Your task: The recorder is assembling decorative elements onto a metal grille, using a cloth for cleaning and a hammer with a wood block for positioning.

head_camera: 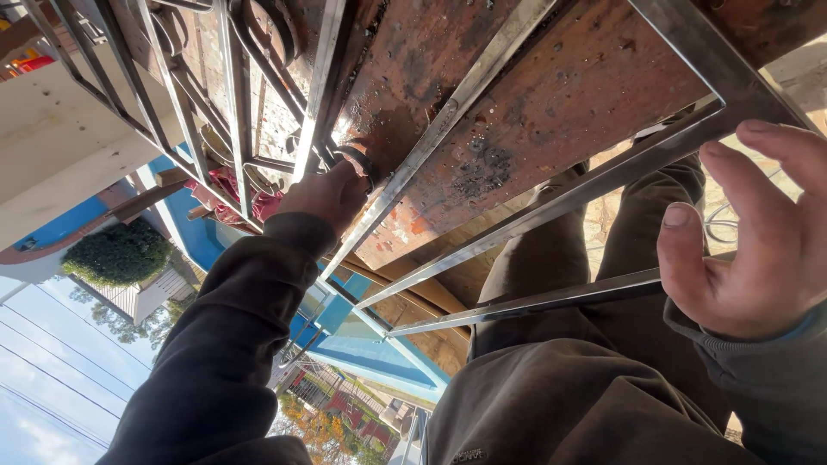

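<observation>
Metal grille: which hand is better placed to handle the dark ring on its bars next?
Probably the left hand: it is closed right at the dark ring. The right hand is open, far from the ring, beside a lower flat bar.

No packages, labels, signs or screens show anywhere in this view.
</observation>
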